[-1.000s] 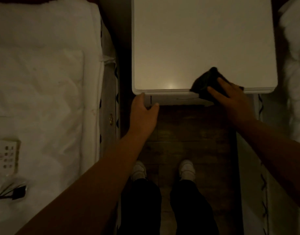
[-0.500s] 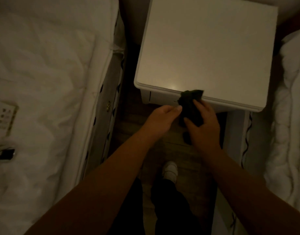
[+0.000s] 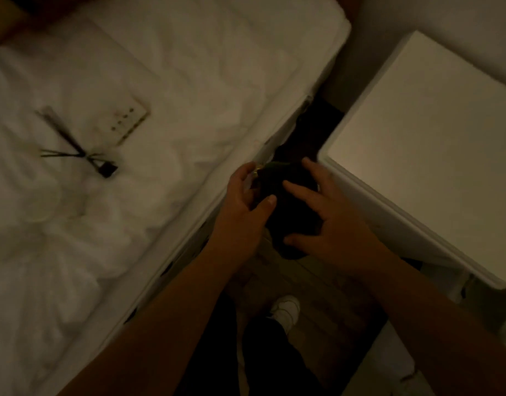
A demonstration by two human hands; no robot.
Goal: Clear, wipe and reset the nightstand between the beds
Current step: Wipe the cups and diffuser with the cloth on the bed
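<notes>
The white nightstand [image 3: 423, 150] stands at the right, its top bare. A dark cloth [image 3: 289, 212] is bunched between both hands in the gap left of the nightstand's front corner. My left hand [image 3: 246, 207] grips the cloth's left side, thumb on top. My right hand [image 3: 326, 224] holds its right side with fingers spread over it. On the white bed [image 3: 160, 81] at the left lie a pale remote-like panel with buttons [image 3: 126, 122] and a dark cable with a plug [image 3: 83, 151].
The bed's edge [image 3: 217, 201] runs diagonally just left of my hands. Wooden floor [image 3: 311, 281] shows below, with my white shoe [image 3: 286, 308] and dark trousers. A second bed's edge [image 3: 389, 364] is at the lower right. The room is dim.
The cloth has come off the nightstand's front edge and is now held by both hands in the gap. The view has swung left toward the bed.
</notes>
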